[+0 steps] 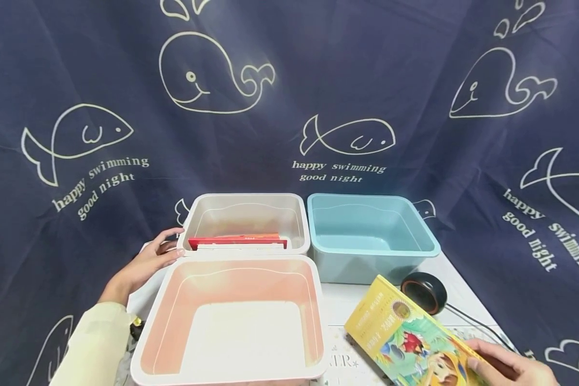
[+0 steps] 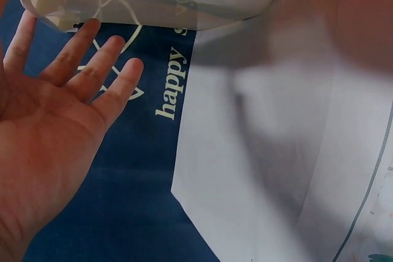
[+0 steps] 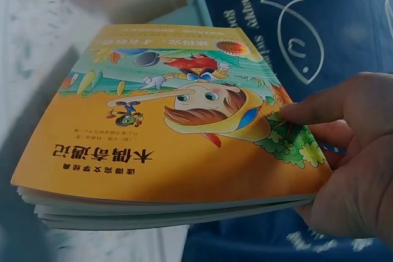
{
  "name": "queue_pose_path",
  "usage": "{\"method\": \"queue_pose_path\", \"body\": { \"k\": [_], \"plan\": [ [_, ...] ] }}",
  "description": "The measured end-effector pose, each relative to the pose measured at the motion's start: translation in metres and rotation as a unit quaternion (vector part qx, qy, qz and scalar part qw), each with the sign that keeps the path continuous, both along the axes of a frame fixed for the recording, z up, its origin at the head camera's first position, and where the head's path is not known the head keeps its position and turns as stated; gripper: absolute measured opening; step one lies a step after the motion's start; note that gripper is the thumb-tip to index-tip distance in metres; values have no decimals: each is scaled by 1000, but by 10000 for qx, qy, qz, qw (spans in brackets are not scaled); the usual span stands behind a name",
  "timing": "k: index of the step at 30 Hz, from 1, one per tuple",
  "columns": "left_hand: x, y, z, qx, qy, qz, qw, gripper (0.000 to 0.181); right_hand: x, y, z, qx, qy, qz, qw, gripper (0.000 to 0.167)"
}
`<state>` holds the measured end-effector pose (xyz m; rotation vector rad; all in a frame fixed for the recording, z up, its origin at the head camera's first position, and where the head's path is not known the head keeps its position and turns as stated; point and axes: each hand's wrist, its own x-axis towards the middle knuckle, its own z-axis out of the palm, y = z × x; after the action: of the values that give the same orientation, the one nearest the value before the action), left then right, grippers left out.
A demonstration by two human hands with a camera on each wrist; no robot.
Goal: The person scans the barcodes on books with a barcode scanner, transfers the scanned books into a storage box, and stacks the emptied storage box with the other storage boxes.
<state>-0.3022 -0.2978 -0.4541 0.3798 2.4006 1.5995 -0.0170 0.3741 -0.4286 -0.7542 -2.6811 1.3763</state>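
My right hand grips a yellow children's book by its edge, low at the right. In the right wrist view the thumb lies on the cover of the book, which shows a long-nosed cartoon figure; the page edges face the camera. At the left, my left hand rests its loosely spread fingers at the side of a pale grey bin. The left wrist view shows the open palm of that hand beside the bin wall. A red book and something white lie inside the grey bin.
A pink bin with a white bottom stands in front of the grey one. To the right is a light blue bin. Near it sits a round black device with a cable. A dark blue whale-and-fish curtain hangs behind.
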Motion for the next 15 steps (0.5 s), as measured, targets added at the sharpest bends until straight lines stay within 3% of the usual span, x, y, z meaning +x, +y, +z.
{"method": "queue_pose_path", "body": {
  "k": [2,4,7,9,11,15],
  "plan": [
    [0,0,1,-37,-11,0,10000,71,-6,-8,14,328,340,-144,9988,40],
    [0,1,1,-82,-11,10,10000,72,-12,-14,27,734,833,76,9938,37],
    [-1,2,2,-152,-6,22,9999,72,-19,-20,45,1344,1797,468,9734,27],
    [-1,2,2,-188,-4,38,9998,73,-25,-22,58,1472,2202,676,9619,23],
    [-1,2,1,-220,1,57,9997,73,-32,-24,72,1456,2288,777,9594,23],
    [0,0,1,-286,8,101,9995,73,-52,-30,99,1194,2222,848,9639,26]
  ]
}}
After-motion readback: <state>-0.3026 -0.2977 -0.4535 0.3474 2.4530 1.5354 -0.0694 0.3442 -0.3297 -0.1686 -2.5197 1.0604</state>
